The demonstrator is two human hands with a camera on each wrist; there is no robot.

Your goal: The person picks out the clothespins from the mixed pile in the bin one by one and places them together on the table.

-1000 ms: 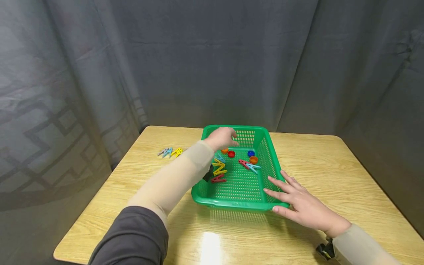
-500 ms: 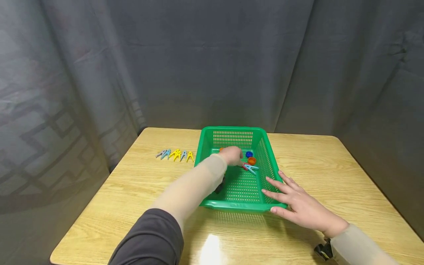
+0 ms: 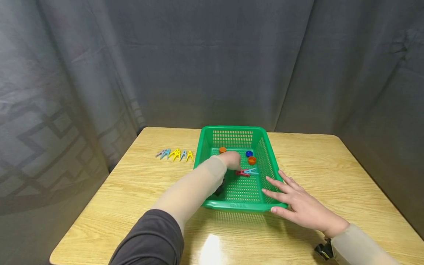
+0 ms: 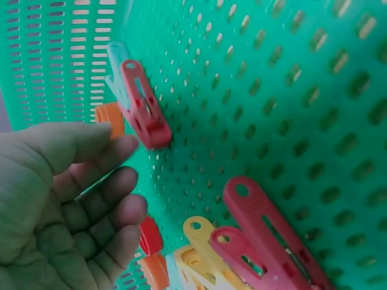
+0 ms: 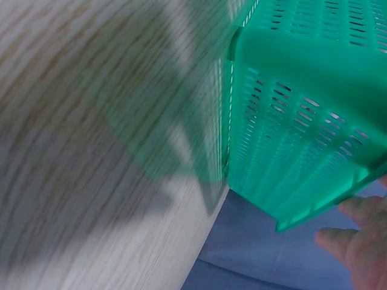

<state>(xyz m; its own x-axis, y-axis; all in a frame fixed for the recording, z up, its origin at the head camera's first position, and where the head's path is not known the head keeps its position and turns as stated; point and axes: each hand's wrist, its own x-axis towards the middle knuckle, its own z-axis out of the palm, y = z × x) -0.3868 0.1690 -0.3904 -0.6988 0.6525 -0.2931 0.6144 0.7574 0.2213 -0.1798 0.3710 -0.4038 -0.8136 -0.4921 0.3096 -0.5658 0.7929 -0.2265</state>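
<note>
My left hand (image 3: pixel 230 160) is down inside the green basket (image 3: pixel 238 205). In the left wrist view its fingers (image 4: pixel 118 187) are loosely bent, thumb near the index fingertip, with nothing between them. A red clothespin (image 4: pixel 142 103) lies just beyond those fingertips on the basket floor, beside a light blue clothespin (image 4: pixel 116 57). More red and yellow clothespins lie below the hand, with a red cap (image 4: pixel 150 235) by the fingertips. Fingers spread, my right hand (image 3: pixel 304 206) rests on the basket's rim at the near right corner.
Left of the basket, several yellow, blue and greyish clothespins (image 3: pixel 177 154) stand in a row on the wooden table (image 3: pixel 132 191). Orange caps (image 3: pixel 251 160) and a blue cap (image 3: pixel 249 154) lie toward the basket's far end. A grey curtain (image 3: pixel 212 73) hangs behind the table.
My left hand has come down from the basket's far left side toward its middle. The red and light blue clothespins have turned and shifted slightly nearer. My right hand stays on the rim.
</note>
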